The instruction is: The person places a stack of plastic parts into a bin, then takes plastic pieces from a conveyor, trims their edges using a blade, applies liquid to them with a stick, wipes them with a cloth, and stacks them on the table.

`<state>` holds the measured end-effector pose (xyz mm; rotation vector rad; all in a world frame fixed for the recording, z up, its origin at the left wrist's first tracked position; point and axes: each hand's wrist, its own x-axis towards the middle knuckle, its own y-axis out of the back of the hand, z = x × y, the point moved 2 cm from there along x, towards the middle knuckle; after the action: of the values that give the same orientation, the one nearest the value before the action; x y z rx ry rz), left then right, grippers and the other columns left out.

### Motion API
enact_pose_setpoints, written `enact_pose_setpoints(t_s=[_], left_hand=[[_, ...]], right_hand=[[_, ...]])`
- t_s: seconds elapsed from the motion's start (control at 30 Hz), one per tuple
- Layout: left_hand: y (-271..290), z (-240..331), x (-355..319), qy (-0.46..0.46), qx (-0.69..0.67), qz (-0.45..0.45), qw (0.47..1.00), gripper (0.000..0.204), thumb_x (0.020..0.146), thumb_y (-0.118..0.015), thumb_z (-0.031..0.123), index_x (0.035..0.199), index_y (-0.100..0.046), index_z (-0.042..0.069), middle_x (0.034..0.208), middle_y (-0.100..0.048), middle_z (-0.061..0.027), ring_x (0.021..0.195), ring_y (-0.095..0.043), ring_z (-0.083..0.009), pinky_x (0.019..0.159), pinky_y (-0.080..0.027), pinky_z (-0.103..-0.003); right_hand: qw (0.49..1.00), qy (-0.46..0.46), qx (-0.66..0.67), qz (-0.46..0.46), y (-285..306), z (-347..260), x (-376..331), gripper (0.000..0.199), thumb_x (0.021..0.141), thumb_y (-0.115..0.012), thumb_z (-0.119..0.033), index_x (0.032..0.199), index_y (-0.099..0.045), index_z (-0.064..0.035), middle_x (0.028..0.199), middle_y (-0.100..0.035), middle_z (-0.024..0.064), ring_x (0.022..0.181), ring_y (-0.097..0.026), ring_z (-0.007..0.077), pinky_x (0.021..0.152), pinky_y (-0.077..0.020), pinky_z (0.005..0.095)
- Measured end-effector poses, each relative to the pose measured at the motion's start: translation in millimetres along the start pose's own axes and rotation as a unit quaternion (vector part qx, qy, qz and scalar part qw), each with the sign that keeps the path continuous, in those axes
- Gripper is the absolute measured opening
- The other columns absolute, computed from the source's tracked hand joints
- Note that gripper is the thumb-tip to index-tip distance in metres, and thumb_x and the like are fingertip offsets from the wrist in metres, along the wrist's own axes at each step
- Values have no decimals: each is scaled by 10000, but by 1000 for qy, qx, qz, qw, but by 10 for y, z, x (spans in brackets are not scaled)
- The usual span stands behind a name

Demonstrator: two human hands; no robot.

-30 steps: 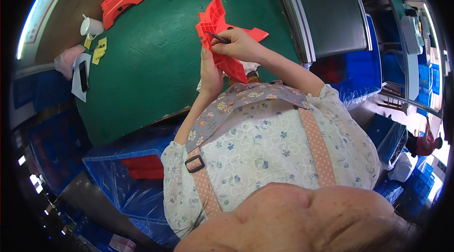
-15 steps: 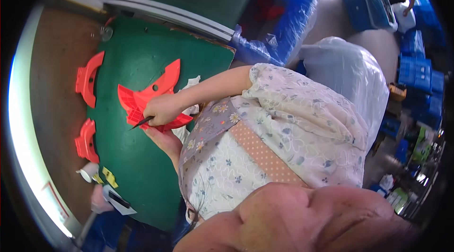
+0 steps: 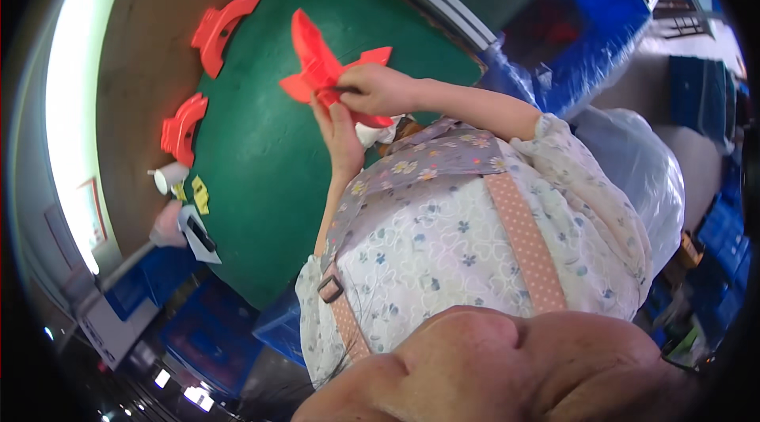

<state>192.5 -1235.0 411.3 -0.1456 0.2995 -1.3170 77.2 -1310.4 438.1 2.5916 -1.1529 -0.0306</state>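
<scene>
A bright red plastic part with curved, pointed arms is held up over the green tabletop. My left hand grips its near edge, thumb and fingers closed on the plastic. A slim, dark pointed tool is in the closed fingers of my right hand, its tip at the part's edge beside my left fingertips. Whether the tip touches the plastic, I cannot tell. Behind my hands, close to my apron, lies a crumpled white cloth, partly covered.
Two more red curved parts lie along the table's left side. Near them are a white cup, yellow scraps and a dark phone-like object on white paper. A plastic-wrapped blue bin stands right of the table.
The whole view has swung round, shifting the table scene. The red part has been turned and tilted in my hands. More of my left hand shows; both hands keep their holds.
</scene>
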Motion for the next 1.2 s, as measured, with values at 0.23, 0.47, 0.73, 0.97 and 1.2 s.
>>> enact_pose_setpoints(t_s=[0.23,0.47,0.73,0.97,1.2], left_hand=[[-25,199,8,-109,87,-25,990,687,899,-467,229,1378,-43,-23,1279,-370,-116,1125,-408,-200,965,-316,-321],[292,109,150,-214,249,-23,944,785,863,-540,361,1353,-100,-67,1236,-397,-142,1111,-420,-224,948,-329,-346],[461,284,312,-32,-135,-15,990,644,916,-374,461,1364,-206,30,1346,-357,-122,1209,-395,-257,971,-362,-399],[454,301,303,46,-248,-52,966,632,904,-311,527,1381,-217,122,1385,-328,-59,1236,-369,-259,978,-357,-439],[445,325,315,57,-294,-39,953,612,914,-310,509,1359,-253,91,1335,-386,-70,1175,-432,-242,943,-397,-395]], right_hand=[[996,-16,88,-16,-56,-99,14,189,844,-492,-84,987,-554,23,761,-551,50,696,-498,105,624,-420,272],[985,-83,147,-22,-33,-95,57,199,837,-489,-139,934,-555,22,688,-497,0,638,-439,65,551,-385,252],[959,-169,225,-15,330,-41,111,135,859,-489,-165,781,-502,-57,575,-453,-36,486,-401,24,434,-314,195],[944,-237,214,79,631,526,95,180,846,-515,-212,732,-480,-76,543,-443,-25,456,-405,46,420,-324,204],[952,-257,115,116,621,647,143,188,827,-520,-196,842,-558,-13,605,-502,15,524,-476,75,462,-381,231]])
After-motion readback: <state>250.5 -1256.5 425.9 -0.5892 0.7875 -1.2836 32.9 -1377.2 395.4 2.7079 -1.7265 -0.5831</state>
